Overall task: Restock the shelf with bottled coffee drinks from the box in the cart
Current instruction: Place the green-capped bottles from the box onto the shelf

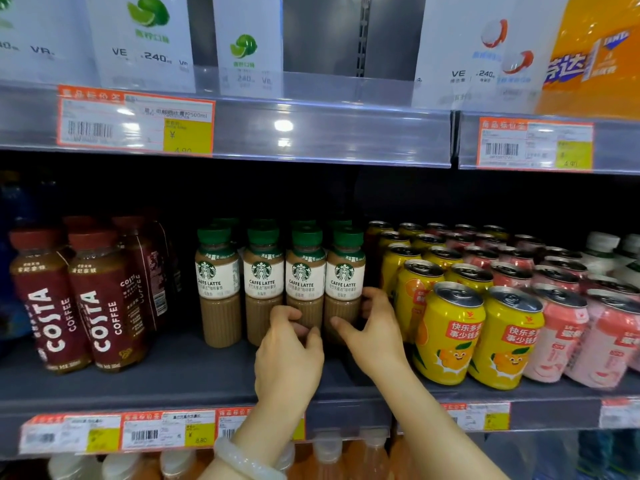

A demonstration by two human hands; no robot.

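Lot of stuff is hard to read here. The space behind the front row on the middle shelf (194, 372) is basically black, so you only catch green caps of more bottles behind and can't count them. The price tags (162, 433) along the shelf edge are blurry, and one is partly covered by the left wrist, which has a pale bangle (242, 460) on it. Top shelf cartons (145, 39) with lime pictures are cut off at the top of the frame, and the bottles on the shelf below only show their caps.

The coffee drinks themselves: four Starbucks bottles (261, 285) stand upright in a tight row mid-shelf, between the dark red Costa bottles (100, 299) on the left and the yellow cans (446, 337) on the right, with pink cans (554, 337) further over. Green caps, white label band reading CAFFE LATTE, ribbed lower half full of tan liquid.

Left hand (287, 351) has fingers curled onto the lower part of the third bottle (304, 271). Right hand (374, 327) wraps the base of the fourth bottle (344, 271), thumb in front, fingers round its right side. The bottoms of both bottles are hidden behind the hands
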